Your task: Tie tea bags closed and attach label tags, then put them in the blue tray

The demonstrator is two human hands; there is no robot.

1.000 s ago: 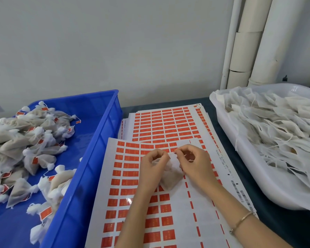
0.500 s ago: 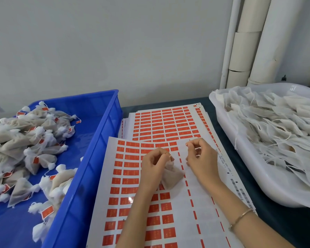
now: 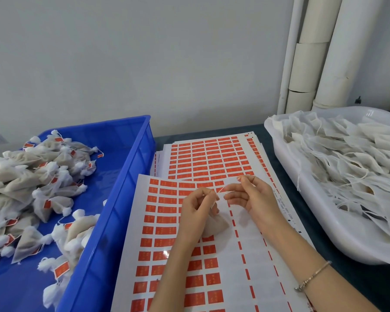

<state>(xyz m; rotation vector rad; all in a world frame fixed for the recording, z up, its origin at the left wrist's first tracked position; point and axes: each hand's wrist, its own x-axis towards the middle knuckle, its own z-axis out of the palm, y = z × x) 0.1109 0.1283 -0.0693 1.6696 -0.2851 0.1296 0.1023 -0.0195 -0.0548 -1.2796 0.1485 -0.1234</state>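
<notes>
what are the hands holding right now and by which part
The left hand grips the tea bag at its gathered top. The right hand pinches the bag's string, which stretches between the two hands.

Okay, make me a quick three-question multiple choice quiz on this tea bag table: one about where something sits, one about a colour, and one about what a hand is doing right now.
1. On which side of the label sheets does the blue tray stand?
A. left
B. right
C. on top of them

2. What colour are the labels on the sheets?
A. green
B. red-orange
C. yellow

3. What is the left hand doing?
A. gripping a tea bag
B. lying flat and open
C. reaching into the tray

Answers:
1 A: the tray's wall runs along the sheets' left edge.
2 B: rows of red-orange rectangles cover the white backing.
3 A: its fingers curl round the bag above the sheet, while the right hand pinches the string.
</notes>
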